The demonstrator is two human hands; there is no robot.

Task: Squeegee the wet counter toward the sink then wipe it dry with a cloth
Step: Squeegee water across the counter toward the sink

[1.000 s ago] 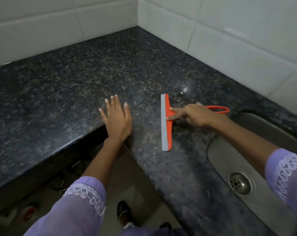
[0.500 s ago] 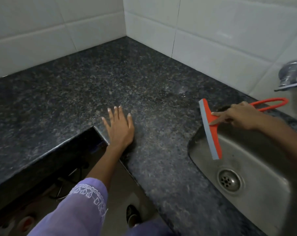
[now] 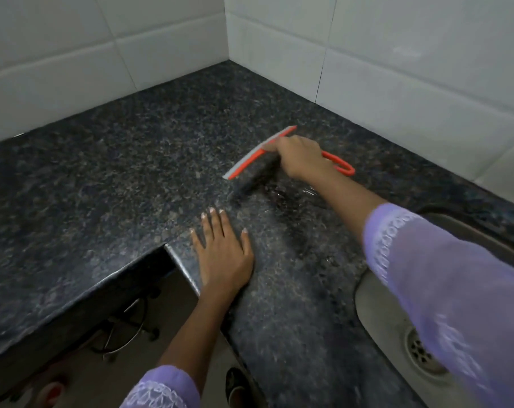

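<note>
Squeegee (image 3: 258, 153) position: far-centre of the dark speckled bench (image 3: 102, 178), well left of the sink (image 3: 385, 319) and short of the tiled corner. Your right hand (image 3: 298, 159) is closed over the neck where the orange handle joins the blade, fingers curled around it; the handle's looped end sticks out to the right of your wrist. The blade runs diagonally, its near-left tip low toward the bench and its far-right tip angled toward the wall. The grey rubber strip faces left. Whether the strip touches the surface cannot be told, as the blade is motion-blurred.

Your left hand (image 3: 223, 254) lies flat on the bench near the inner corner of the L-shaped edge, palm down, fingers spread and pointing away from you, holding nothing. It is well apart from the squeegee.

Surface condition: a darker, glossy patch with small glints lies just near-right of the blade, between it and the sink rim. The rest of the bench looks matt and speckled.

The sink occupies the near-right, a steel basin with a round drain (image 3: 423, 353) partly covered by your right sleeve (image 3: 444, 278), which is pale purple with white embroidery at the cuff. White wall tiles (image 3: 397, 69) enclose the bench on the far and right sides.
</note>
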